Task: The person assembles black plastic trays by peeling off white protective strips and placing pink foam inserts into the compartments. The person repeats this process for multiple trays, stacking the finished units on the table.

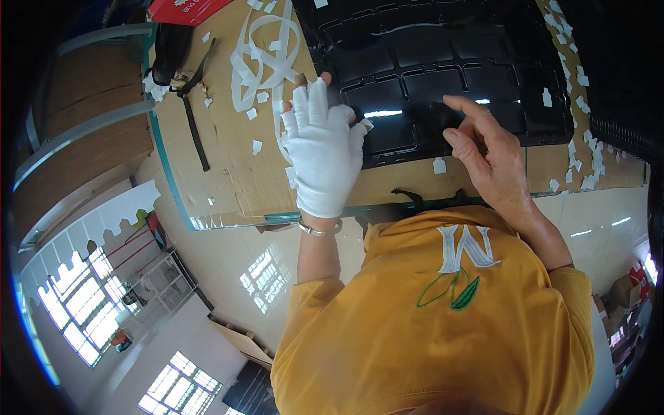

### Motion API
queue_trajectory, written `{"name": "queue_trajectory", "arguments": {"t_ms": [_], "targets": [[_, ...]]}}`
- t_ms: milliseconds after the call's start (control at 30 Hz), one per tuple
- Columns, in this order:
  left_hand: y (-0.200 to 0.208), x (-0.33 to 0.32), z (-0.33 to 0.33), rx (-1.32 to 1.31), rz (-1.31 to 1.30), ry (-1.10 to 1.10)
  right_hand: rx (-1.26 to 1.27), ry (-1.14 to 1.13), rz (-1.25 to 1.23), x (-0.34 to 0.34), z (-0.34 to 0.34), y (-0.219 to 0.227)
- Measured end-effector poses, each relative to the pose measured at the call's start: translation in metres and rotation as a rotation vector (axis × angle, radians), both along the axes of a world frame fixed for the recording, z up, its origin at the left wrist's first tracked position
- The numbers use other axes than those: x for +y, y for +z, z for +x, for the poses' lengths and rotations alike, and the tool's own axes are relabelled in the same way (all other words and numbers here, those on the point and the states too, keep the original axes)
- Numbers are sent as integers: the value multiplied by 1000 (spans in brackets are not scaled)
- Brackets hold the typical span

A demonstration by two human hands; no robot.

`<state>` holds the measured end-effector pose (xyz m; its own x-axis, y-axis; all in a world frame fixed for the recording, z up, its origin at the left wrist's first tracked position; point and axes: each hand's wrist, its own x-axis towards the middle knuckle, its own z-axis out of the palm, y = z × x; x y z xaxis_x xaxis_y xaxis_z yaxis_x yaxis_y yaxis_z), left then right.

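My left hand wears a white glove with bare fingertips at several fingers. It is at the left edge of a glossy black plastic tray moulded with shallow compartments. Its thumb and index finger come together by the tray's near left corner, around a small dark and whitish bit too small to name; the other fingers stretch forward. My right hand, bare, hovers over the tray's near edge. Its thumb and index finger are apart, with a dark patch between them that may be a reflection. The other fingers are partly curled.
The tray lies on a cardboard-covered table. White tape strips lie to the left, near a black strap and a red package. Many small white cut pieces are scattered along the right. Metal-railed shelving stands farther left.
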<state>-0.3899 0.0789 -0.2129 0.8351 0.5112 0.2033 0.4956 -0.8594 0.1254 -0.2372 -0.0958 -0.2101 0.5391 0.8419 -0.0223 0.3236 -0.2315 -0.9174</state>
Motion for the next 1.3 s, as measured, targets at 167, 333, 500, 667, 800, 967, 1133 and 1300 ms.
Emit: {"name": "queue_trajectory", "arguments": {"t_ms": [167,333,500,667,800,967,1133,1300], "targets": [[-3,4,4,4,-108,117,-2,1,5,-1,0,-1],[-18,9,1,-130,-235,182,-11,-2,8,-2,-1,0],[-22,0,0,-138,-292,195,-53,-13,2,-3,-4,2],[-30,3,-1,-199,-282,161,-99,-24,3,-4,-6,3],[-29,2,0,-193,-224,206,-156,-20,36,1,-11,4],[-3,0,-5,-537,-577,355,-486,159,121,34,-1,1],[-14,42,-27,-960,-444,355,-642,352,97,81,-6,-3],[-26,84,-10,-960,-253,246,-643,412,-133,107,-19,-10]]}}
